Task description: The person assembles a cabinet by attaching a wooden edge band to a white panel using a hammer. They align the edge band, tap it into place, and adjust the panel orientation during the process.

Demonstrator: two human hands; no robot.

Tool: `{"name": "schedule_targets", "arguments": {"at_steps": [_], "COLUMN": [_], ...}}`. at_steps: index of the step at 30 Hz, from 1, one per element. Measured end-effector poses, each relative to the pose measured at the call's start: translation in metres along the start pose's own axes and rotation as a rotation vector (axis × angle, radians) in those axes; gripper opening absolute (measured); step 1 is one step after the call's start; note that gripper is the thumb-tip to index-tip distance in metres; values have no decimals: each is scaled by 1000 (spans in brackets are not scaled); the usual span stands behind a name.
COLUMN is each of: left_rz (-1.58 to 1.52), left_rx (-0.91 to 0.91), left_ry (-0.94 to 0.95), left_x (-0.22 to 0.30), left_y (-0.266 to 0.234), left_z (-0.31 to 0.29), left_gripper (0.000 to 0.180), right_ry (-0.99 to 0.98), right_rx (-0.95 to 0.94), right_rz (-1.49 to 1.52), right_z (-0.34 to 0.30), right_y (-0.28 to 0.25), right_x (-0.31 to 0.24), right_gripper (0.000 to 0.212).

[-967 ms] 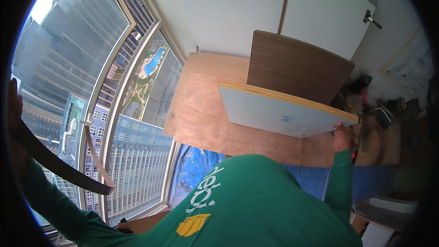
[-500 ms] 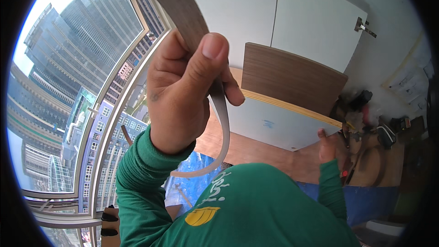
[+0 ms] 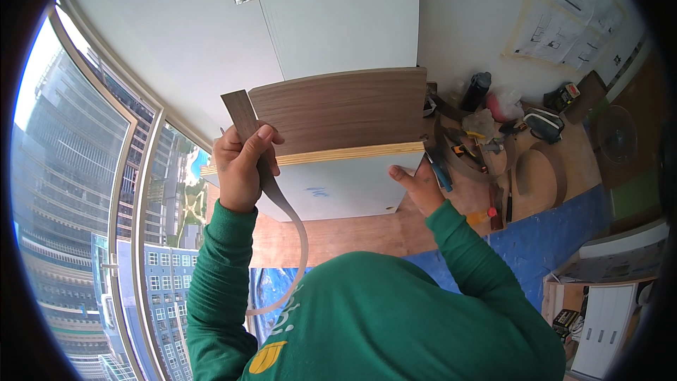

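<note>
My left hand (image 3: 241,166) grips a long strip of wood-grain edge banding (image 3: 242,114); its free end points up and the rest curls down past my green sleeve. The strip is held at the left end of a plywood panel (image 3: 331,190) with a white face and a raw light edge. Behind that panel stands a brown wood-grain board (image 3: 345,107). My right hand (image 3: 419,185) rests with its fingers against the lower right corner of the white panel, steadying it.
A white cabinet door (image 3: 338,17) with hinges stands against the wall behind. Hand tools, a dark bottle (image 3: 476,90) and coiled banding (image 3: 536,176) lie on the floor at right. A big window (image 3: 84,190) fills the left. Blue sheeting (image 3: 557,229) covers the floor at right.
My left hand has dropped from close to the camera down to the panel's left end, carrying the strip. The view has tilted toward the wall and tools. My right hand stays on the panel.
</note>
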State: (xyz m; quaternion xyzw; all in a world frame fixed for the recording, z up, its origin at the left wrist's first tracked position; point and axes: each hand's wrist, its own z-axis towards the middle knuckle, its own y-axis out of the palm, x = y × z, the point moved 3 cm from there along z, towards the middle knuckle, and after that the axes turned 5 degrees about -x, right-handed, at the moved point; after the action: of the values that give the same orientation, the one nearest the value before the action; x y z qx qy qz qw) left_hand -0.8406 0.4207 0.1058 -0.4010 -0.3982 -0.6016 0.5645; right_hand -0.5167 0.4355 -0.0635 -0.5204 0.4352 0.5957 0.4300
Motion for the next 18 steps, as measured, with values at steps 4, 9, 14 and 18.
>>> {"name": "schedule_targets", "arguments": {"at_steps": [4,9,14,18], "left_rz": [-189,-256,-285,-245], "left_rx": [0,30,-3,24], "left_ry": [-137,-161,-226,-231], "left_x": [-48,-64,-62,-59], "left_y": [-1,-9,-6,-3], "left_z": [12,18,17,6], "left_gripper": [26,26,25,25], "right_ry": [-11,16,31,-65], "right_rx": [48,27,85,115], "right_rz": [-77,-45,115,371], "right_z": [3,3,-7,-8], "right_y": [-2,-10,-10,-8], "right_x": [4,13,19,10], "right_gripper": [64,70,79,71]}}
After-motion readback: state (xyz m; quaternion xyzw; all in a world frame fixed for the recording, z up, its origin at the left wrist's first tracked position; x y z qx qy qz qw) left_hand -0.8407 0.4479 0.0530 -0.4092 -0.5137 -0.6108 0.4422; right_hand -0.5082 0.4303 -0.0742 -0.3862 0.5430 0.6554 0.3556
